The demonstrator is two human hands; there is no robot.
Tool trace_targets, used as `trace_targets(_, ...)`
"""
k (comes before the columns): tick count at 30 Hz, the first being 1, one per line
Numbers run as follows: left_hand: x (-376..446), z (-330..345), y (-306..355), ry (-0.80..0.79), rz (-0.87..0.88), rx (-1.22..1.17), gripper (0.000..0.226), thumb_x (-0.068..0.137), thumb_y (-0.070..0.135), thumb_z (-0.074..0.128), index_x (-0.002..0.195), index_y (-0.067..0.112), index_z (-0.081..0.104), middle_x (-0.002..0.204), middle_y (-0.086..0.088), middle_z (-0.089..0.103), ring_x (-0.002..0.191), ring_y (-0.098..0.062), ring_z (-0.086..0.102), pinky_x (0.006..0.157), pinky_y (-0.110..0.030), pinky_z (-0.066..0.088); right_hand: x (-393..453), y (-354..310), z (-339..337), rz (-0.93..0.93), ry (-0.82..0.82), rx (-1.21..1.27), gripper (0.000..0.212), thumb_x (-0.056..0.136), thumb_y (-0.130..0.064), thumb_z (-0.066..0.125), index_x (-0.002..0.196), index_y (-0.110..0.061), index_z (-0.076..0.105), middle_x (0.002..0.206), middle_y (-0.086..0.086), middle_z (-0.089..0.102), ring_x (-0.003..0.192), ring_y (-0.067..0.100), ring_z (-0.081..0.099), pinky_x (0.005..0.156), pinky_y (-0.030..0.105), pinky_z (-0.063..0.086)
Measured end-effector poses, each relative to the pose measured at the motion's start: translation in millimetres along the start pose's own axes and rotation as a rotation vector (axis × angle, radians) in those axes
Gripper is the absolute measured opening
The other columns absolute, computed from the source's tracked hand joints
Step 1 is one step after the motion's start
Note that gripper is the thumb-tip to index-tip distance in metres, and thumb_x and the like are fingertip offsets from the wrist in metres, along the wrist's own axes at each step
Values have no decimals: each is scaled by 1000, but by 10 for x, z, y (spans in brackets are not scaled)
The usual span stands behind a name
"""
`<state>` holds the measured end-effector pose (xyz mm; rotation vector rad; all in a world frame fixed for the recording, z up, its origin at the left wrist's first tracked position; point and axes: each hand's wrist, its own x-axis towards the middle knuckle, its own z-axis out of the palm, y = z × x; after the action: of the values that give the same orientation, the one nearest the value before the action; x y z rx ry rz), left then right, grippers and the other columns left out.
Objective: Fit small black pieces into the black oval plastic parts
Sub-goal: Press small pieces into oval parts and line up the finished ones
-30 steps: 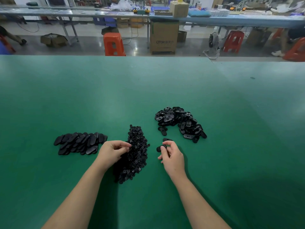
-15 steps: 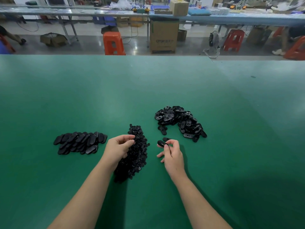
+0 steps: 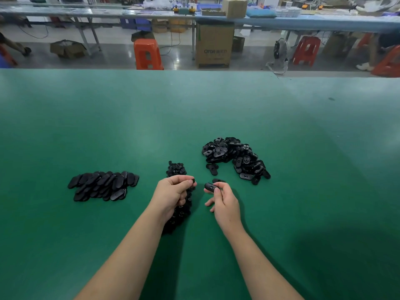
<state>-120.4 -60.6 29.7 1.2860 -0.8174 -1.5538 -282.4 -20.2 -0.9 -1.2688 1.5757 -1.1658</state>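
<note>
Batch part-done, by my judgement: my left hand (image 3: 173, 191) pinched one small black piece (image 3: 193, 181), my right hand (image 3: 223, 198) gripped an oval part (image 3: 210, 186), hands apart; fitted stack (image 3: 104, 185) left, loose ovals (image 3: 236, 158) remaining right.

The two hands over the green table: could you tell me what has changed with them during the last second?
The left hand has lifted off the pile of small pieces and now pinches one small black piece at its fingertips. The right hand has raised its oval part off the table towards the left hand. The row of ovals at left and the loose oval heap are unchanged.
</note>
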Motion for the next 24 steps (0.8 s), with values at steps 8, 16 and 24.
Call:
trace_targets(8,-41,67,-39,-4,48,137,16,90,2,69,84,13,79,63,-1,63,42,-9,34,39,-21,31,19,16,3,10,19,18,16,108,-16,42,106,-29,52,97,-9,75,67,11,69,56,25,54)
trace_targets(16,-53,270,-63,38,219,466,7,88,13,75,87,20,75,62,13,65,45,1,47,45,-15,37,48,77,24,-1,27,3,23,106,-13,43,106,-35,50,92,-5,74,62,9,63,57,26,52)
trace_targets(24,-72,476,-115,80,285,802,12,89,18,71,81,26,72,77,12,70,71,-2,63,67,-16,48,64,106,19,4,27,-82,21,106,-20,45,106,-39,51,95,-4,70,80,20,68,77,46,56)
